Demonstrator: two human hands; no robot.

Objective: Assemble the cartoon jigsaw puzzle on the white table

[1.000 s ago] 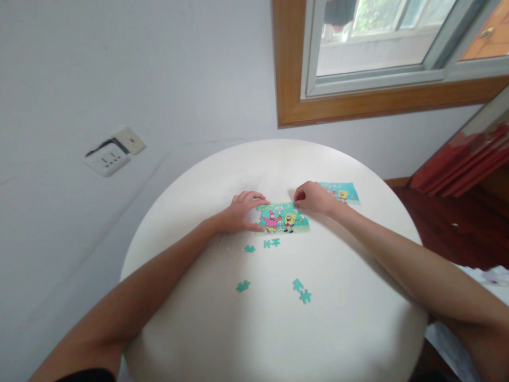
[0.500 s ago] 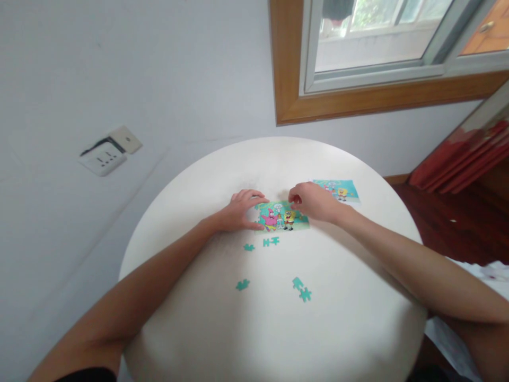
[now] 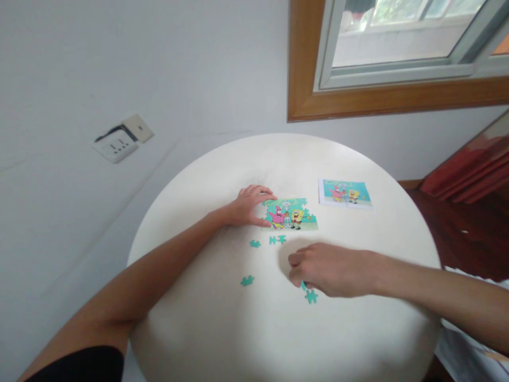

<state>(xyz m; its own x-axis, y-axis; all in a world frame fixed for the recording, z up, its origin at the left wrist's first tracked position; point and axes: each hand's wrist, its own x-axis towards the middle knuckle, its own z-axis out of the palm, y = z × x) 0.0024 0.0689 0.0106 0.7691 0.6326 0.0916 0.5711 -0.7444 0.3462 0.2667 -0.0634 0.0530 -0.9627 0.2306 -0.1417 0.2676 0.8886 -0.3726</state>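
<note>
A partly assembled jigsaw puzzle (image 3: pixel 296 217) with cartoon figures lies on the round white table (image 3: pixel 222 339). My left hand (image 3: pixel 250 206) rests at its left end, thumb and fingers spread apart along the lower and upper edges. Nearer to me, my right hand (image 3: pixel 318 269) is closed, fingertips pressed down over a teal jigsaw piece (image 3: pixel 303 285) that is mostly hidden beneath them. Just below it lies another loose piece (image 3: pixel 311 296). Other teal pieces lie to the left: a small piece (image 3: pixel 255 244), a pair of pieces (image 3: pixel 277 240) below the puzzle, and a lower piece (image 3: pixel 247 280).
A printed picture card (image 3: pixel 345 193) with the same cartoon scene lies right of the puzzle. Behind the table stand a white wall with a socket (image 3: pixel 116 146) and a wood-framed window (image 3: pixel 302 106). A red curtain (image 3: pixel 469 164) hangs at the right.
My right hand has come from the puzzle's upper right edge toward me, down to the loose pieces. My left hand stays at the puzzle. The view has shifted slightly.
</note>
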